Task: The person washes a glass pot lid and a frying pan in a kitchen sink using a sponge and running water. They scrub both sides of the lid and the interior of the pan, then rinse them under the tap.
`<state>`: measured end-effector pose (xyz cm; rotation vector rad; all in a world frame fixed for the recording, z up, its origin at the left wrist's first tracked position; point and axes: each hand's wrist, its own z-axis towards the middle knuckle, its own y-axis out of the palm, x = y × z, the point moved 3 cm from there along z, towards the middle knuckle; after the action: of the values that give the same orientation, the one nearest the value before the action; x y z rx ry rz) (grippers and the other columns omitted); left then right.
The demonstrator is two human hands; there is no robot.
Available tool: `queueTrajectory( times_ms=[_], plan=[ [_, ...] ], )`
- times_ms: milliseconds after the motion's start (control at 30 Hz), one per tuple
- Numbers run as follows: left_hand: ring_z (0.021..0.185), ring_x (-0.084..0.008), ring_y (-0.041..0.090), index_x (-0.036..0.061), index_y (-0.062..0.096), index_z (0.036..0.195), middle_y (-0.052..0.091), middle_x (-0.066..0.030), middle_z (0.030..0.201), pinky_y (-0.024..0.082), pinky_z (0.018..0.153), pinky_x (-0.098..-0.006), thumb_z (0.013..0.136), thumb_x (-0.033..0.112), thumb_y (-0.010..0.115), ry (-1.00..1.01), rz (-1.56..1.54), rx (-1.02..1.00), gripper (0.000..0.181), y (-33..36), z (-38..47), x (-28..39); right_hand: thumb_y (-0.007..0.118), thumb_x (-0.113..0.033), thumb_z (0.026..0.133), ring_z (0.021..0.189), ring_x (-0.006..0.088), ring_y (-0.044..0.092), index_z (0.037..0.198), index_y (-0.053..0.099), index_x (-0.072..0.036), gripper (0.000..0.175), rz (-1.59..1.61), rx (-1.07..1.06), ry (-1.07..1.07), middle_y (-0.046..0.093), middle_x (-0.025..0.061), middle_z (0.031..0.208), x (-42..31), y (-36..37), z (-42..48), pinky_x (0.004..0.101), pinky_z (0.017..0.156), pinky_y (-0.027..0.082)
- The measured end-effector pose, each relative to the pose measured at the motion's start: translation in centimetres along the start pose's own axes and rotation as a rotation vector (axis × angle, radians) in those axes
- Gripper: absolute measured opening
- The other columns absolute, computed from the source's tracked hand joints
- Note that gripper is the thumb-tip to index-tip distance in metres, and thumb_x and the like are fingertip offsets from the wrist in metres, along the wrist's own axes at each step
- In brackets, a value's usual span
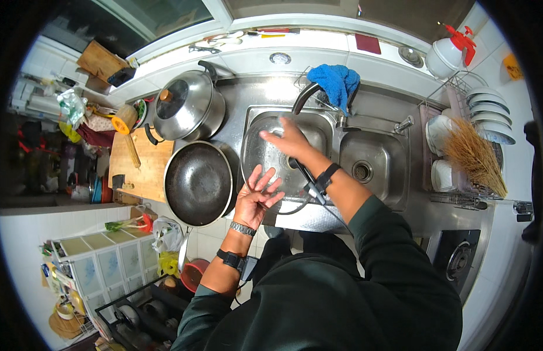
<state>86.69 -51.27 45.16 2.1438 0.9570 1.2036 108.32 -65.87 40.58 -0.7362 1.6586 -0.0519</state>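
Observation:
A round, clear lid, apparently glass (254, 153), with a dark knob lies over the left basin of the steel sink (326, 127). Over its upper part is my right hand (291, 140), thumb and fingers apart, with nothing seen in it. My left hand (259, 195) is at the lid's near left edge, palm turned up and fingers spread. Whether either hand touches the lid I cannot tell. Left of the sink stands a dark wok (199, 184) with a pale rim, its metal handle pointing towards me. The basin floor is partly seen through the lid.
Behind the wok stands a lidded steel pot (190, 107). A wooden board (142, 169) bears a cleaver and a corn-like cob. A blue cloth (335, 83) hangs over the faucet. Bowls (490, 114) and a straw brush (475, 153) sit in the right rack.

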Motion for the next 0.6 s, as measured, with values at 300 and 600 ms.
queueTrajectory(
  times_ms=[300, 600],
  plan=[
    [0.122, -0.0286, 0.078, 0.0076, 0.065, 0.154, 0.077, -0.0093, 0.130, 0.067, 0.101, -0.0457, 0.089, -0.022, 0.053, 0.009, 0.194, 0.143, 0.072, 0.2, 0.4, 1.2, 0.054, -0.045, 0.117, 0.173, 0.0535, 0.023, 0.177, 0.029, 0.009, 0.084, -0.388, 0.173, -0.533, 0.020, 0.0330, 0.188, -7.2, 6.6, -8.0, 0.0580, 0.141, 0.024],
    [0.119, -0.0271, 0.076, 0.0105, 0.067, 0.150, 0.075, -0.0065, 0.133, 0.067, 0.111, -0.0554, 0.086, -0.024, 0.053, 0.033, 0.140, 0.009, 0.074, -1.6, 0.9, 1.5, 0.048, -0.069, 0.116, 0.175, 0.0548, 0.012, 0.178, 0.019, 0.012, 0.107, -0.281, 0.180, -0.197, 0.009, 0.0359, 0.189, -10.1, 6.5, -6.3, 0.0604, 0.142, 0.018]
  ],
)
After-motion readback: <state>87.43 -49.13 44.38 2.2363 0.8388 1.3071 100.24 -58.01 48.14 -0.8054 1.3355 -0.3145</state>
